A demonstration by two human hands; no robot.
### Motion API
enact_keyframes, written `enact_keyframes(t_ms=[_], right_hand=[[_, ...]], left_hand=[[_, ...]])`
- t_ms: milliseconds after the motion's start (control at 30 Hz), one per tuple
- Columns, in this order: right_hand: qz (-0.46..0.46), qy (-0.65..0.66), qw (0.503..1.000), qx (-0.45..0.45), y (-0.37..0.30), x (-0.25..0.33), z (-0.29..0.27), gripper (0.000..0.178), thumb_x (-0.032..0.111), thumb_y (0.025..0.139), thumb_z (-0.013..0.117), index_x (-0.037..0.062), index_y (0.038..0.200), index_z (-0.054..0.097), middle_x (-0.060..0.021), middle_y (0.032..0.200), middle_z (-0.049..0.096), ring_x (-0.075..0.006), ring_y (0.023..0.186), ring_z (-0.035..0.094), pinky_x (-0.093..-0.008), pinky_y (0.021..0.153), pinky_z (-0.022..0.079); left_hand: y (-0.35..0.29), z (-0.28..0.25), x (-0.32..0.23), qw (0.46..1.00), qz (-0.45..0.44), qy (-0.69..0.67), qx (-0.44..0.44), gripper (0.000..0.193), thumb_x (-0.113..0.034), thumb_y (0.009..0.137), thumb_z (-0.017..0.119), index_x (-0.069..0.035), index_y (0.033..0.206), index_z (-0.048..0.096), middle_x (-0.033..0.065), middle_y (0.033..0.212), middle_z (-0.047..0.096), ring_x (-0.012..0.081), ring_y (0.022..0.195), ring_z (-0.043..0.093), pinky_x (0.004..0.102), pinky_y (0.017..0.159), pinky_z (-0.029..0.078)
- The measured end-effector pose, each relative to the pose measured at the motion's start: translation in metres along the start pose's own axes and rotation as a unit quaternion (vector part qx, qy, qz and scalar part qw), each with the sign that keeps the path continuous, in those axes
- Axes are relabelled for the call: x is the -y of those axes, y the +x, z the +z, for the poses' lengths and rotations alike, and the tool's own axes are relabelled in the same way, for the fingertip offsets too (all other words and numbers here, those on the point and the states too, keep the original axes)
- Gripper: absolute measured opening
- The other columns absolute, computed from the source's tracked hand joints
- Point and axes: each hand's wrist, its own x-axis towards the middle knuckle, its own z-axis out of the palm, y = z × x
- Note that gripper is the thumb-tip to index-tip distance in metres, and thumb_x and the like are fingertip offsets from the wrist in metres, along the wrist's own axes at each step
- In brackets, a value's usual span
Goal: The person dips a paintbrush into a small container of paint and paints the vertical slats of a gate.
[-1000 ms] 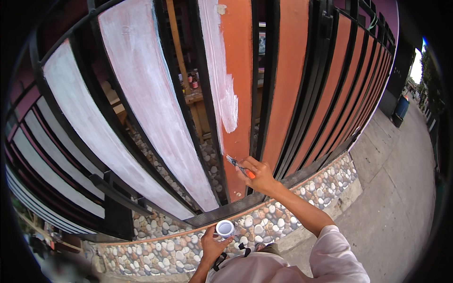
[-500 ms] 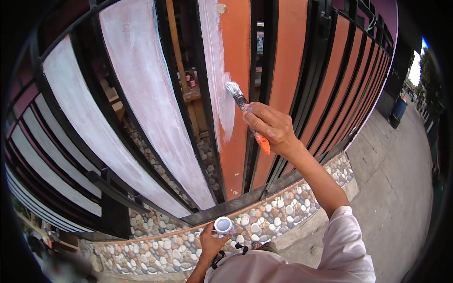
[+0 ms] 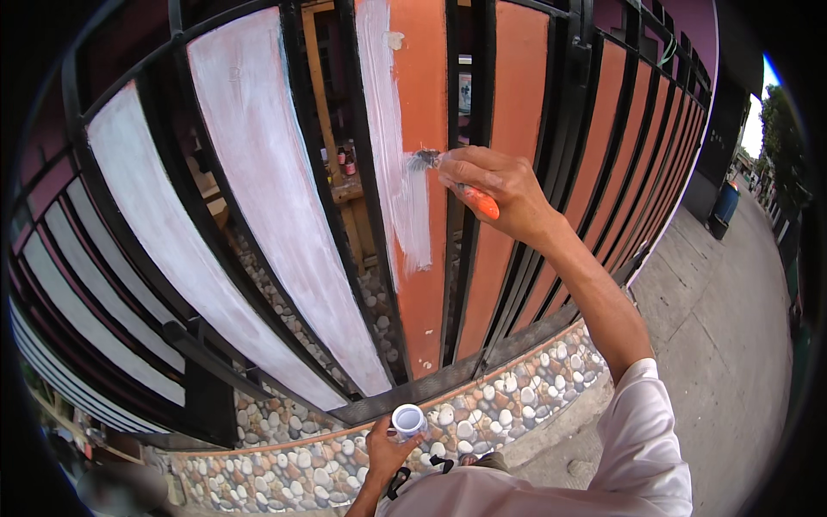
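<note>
brush handle [image 3: 481, 202]: orange | slat [image 3: 420, 302]: orange, streaked white | bars [image 3: 481, 86]: black | cup [image 3: 408, 420]: white | low wall [image 3: 301, 465]: pebbled white-grey-brown

And there on the right runs the grey concrete street [image 3: 702, 345], a blue bin [image 3: 728, 204] beside it, green trees [image 3: 782, 125] beyond under bright sky [image 3: 753, 129]! Below curves a pebbled wall [image 3: 301, 461]; wooden furniture [image 3: 349, 193] sits in shade, purple wall [image 3: 699, 26] upper right.
</note>
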Motion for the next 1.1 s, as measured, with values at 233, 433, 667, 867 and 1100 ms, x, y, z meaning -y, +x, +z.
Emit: enact_keyframes(t_ms=[233,433,667,867,1100], right_hand=[[-0.043,-0.079,0.985,-0.15,0.05,-0.015,-0.019,0.024,0.002,0.081,0.07,0.0103,0.104,0.067,-0.0042,0.106,0.072,-0.0247,0.094,0.071,-0.0334,0.068,0.061],[-0.083,-0.005,0.994,0.069,-0.041,0.036,0.031,0.026,0.006,0.076,0.07,0.0046,0.101,0.061,-0.0083,0.102,0.065,-0.0257,0.093,0.067,-0.0365,0.071,0.059],[-0.003,0.123,0.965,0.233,-0.052,0.039,0.041,0.032,-0.003,0.068,0.066,0.0032,0.099,0.066,-0.0094,0.09,0.063,-0.0328,0.078,0.066,-0.0417,0.064,0.054],[-0.007,0.018,0.998,-0.054,-0.007,0.024,0.016,0.023,0.008,0.083,0.075,0.0067,0.106,0.071,-0.0075,0.103,0.072,-0.0238,0.095,0.072,-0.0334,0.075,0.061],[-0.052,-0.007,0.997,0.056,-0.099,0.062,0.082,0.036,0.007,0.077,0.067,0.0038,0.112,0.062,-0.0101,0.118,0.065,-0.0282,0.114,0.064,-0.035,0.084,0.059]], left_hand=[[0.002,0.003,0.0,1.0,0.009,0.022,-0.009,0.056,-0.022,0.066,0.093,-0.003,0.112,0.069,0.013,0.103,0.073,0.024,0.09,0.072,0.0359,0.077,0.058],[0.0,0.004,-0.002,1.0,0.009,0.005,-0.022,0.054,-0.022,0.066,0.093,-0.003,0.11,0.069,0.0133,0.101,0.073,0.0244,0.089,0.072,0.0351,0.077,0.058],[0.007,0.006,0.001,1.0,0.016,0.01,-0.012,0.054,-0.022,0.065,0.093,-0.003,0.111,0.069,0.0134,0.101,0.073,0.0237,0.091,0.071,0.0355,0.076,0.057],[0.0,0.002,-0.009,0.999,0.022,0.026,-0.023,0.052,-0.024,0.069,0.093,-0.003,0.11,0.069,0.0084,0.097,0.074,0.0177,0.086,0.072,0.0327,0.077,0.057],[-0.003,-0.001,-0.008,0.999,-0.012,0.017,-0.033,0.054,-0.023,0.068,0.094,-0.006,0.112,0.069,0.0084,0.102,0.073,0.0188,0.093,0.071,0.0342,0.079,0.057]])
